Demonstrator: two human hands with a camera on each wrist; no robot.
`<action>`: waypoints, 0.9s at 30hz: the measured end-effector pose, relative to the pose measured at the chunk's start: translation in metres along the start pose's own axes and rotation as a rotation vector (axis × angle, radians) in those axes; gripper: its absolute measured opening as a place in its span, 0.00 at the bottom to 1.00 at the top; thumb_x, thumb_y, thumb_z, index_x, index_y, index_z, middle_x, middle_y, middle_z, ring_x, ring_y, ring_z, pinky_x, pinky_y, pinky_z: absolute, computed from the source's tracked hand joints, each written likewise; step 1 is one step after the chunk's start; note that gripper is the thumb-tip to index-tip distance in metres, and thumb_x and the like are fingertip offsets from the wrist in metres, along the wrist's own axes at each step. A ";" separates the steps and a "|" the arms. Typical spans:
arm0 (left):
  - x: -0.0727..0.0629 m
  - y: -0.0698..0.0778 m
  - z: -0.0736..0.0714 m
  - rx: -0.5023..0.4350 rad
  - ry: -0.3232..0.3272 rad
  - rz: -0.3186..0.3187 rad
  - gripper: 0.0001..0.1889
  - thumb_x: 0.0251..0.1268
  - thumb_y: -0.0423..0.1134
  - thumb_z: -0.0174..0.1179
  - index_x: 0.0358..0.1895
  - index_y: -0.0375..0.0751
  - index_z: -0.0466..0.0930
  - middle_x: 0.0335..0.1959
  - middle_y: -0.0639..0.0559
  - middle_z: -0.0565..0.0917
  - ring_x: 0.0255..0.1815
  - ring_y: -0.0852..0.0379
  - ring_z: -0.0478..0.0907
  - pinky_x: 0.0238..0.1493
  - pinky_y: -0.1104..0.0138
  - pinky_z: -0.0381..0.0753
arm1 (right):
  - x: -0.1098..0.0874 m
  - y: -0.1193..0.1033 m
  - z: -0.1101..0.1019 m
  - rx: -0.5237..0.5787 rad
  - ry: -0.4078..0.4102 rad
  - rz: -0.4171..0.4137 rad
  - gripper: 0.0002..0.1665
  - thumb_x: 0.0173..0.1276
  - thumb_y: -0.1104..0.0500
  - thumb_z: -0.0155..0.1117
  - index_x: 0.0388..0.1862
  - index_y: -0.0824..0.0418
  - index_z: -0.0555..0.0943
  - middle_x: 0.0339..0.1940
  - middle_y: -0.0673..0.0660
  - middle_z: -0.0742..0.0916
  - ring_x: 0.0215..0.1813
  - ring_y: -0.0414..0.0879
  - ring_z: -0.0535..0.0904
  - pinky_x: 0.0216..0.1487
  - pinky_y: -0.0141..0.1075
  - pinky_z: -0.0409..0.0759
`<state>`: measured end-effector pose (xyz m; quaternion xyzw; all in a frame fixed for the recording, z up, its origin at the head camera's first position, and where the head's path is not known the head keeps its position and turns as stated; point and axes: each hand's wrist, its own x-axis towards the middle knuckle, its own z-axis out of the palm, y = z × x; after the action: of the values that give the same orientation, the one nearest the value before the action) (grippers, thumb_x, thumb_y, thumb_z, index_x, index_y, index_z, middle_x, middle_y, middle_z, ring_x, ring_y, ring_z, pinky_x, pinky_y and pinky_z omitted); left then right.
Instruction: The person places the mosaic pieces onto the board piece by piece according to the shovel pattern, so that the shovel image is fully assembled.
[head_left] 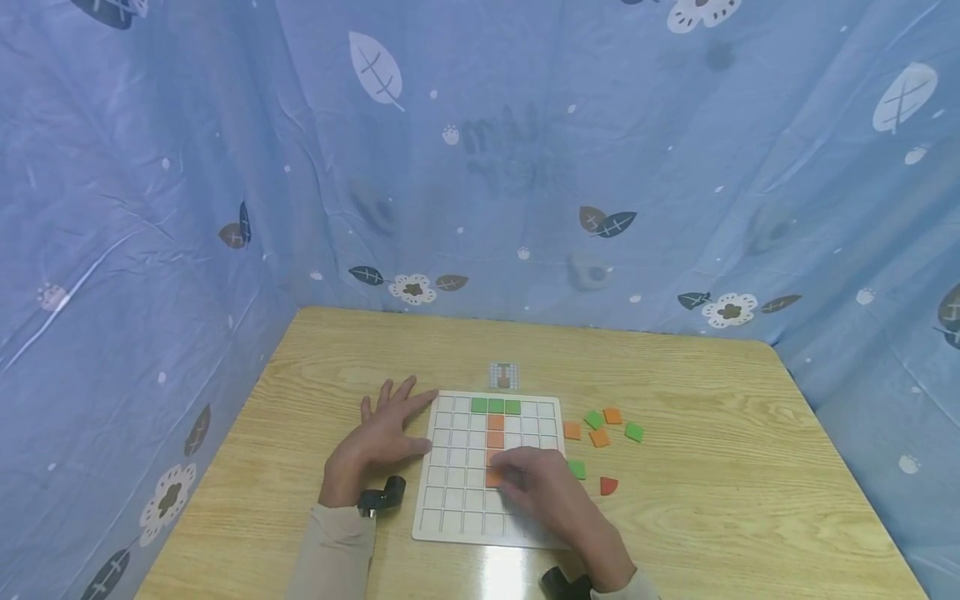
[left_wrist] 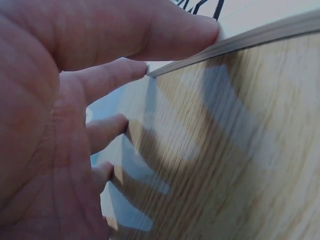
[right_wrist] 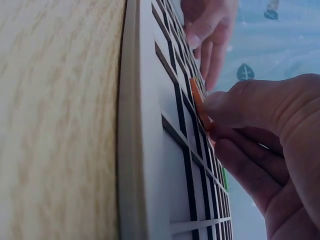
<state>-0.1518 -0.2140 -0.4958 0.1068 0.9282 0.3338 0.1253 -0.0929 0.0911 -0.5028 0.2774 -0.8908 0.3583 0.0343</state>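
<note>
A white grid board (head_left: 453, 500) lies on the wooden table. Three green square tiles (head_left: 496, 406) form a row near its far edge, and a column of orange tiles (head_left: 496, 422) runs down from the middle one. My right hand (head_left: 546, 483) is over the board and pinches an orange square tile (right_wrist: 199, 104) at the near end of that column; the thumb is on the tile, and the other fingertips are partly hidden behind it. My left hand (head_left: 382, 437) spreads its fingers on the table, with thumb and index finger touching the board's left edge.
Right of the board lie several loose orange and green squares (head_left: 599, 437) and a red quarter-round tile (head_left: 608, 486). A small pattern card (head_left: 504, 375) lies beyond the board's far edge. Blue patterned cloth (head_left: 480, 208) hangs around the table.
</note>
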 end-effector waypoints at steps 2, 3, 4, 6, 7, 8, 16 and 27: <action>0.000 0.000 0.000 0.002 0.002 -0.002 0.46 0.61 0.39 0.74 0.85 0.52 0.69 0.92 0.35 0.49 0.91 0.25 0.29 0.81 0.22 0.23 | 0.000 0.000 0.001 -0.006 0.004 -0.001 0.16 0.62 0.68 0.82 0.49 0.57 0.94 0.48 0.48 0.96 0.54 0.43 0.93 0.59 0.42 0.91; -0.001 0.000 0.000 0.005 0.003 -0.003 0.46 0.61 0.39 0.74 0.85 0.52 0.69 0.92 0.35 0.49 0.91 0.25 0.29 0.81 0.22 0.23 | 0.000 0.001 0.001 -0.007 0.003 0.001 0.16 0.63 0.67 0.82 0.49 0.56 0.94 0.48 0.48 0.96 0.54 0.43 0.93 0.59 0.42 0.91; -0.001 0.000 0.000 0.006 0.003 -0.004 0.46 0.61 0.39 0.74 0.85 0.52 0.69 0.92 0.35 0.49 0.91 0.25 0.29 0.81 0.22 0.23 | 0.000 0.001 0.001 -0.009 0.004 0.001 0.16 0.63 0.67 0.82 0.50 0.56 0.94 0.48 0.48 0.96 0.54 0.42 0.92 0.59 0.42 0.91; -0.001 0.000 0.000 0.006 0.003 -0.002 0.46 0.60 0.39 0.74 0.85 0.52 0.69 0.92 0.35 0.49 0.91 0.24 0.29 0.81 0.22 0.23 | 0.000 0.001 0.001 -0.015 0.006 -0.002 0.16 0.63 0.66 0.82 0.50 0.56 0.94 0.48 0.48 0.96 0.54 0.42 0.92 0.58 0.42 0.91; -0.001 0.000 0.000 0.006 0.003 -0.001 0.46 0.60 0.39 0.74 0.85 0.52 0.69 0.92 0.35 0.49 0.91 0.24 0.29 0.81 0.22 0.23 | 0.000 0.001 0.001 -0.014 0.007 -0.006 0.16 0.63 0.65 0.82 0.50 0.56 0.94 0.48 0.48 0.96 0.54 0.42 0.92 0.58 0.41 0.91; -0.001 0.000 0.000 0.005 0.002 -0.001 0.46 0.60 0.39 0.74 0.85 0.52 0.69 0.92 0.35 0.49 0.91 0.24 0.29 0.81 0.22 0.23 | -0.001 0.002 0.001 -0.009 0.009 -0.010 0.15 0.63 0.65 0.82 0.50 0.55 0.94 0.48 0.47 0.96 0.53 0.41 0.92 0.58 0.41 0.91; 0.000 0.000 0.000 0.001 0.003 0.000 0.46 0.59 0.39 0.73 0.85 0.52 0.69 0.92 0.35 0.49 0.91 0.24 0.29 0.81 0.22 0.23 | 0.004 0.011 -0.013 0.108 0.010 -0.052 0.14 0.64 0.65 0.82 0.49 0.57 0.93 0.47 0.49 0.96 0.49 0.43 0.93 0.55 0.41 0.92; -0.001 0.001 0.000 0.001 0.006 0.001 0.46 0.59 0.39 0.74 0.85 0.51 0.69 0.92 0.35 0.50 0.91 0.23 0.31 0.81 0.22 0.24 | 0.013 0.027 -0.065 0.202 0.010 0.090 0.18 0.69 0.55 0.81 0.57 0.53 0.92 0.54 0.49 0.95 0.56 0.48 0.93 0.62 0.49 0.90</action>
<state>-0.1509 -0.2135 -0.4949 0.1064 0.9287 0.3337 0.1222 -0.1272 0.1438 -0.4678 0.2374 -0.8615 0.4488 -0.0052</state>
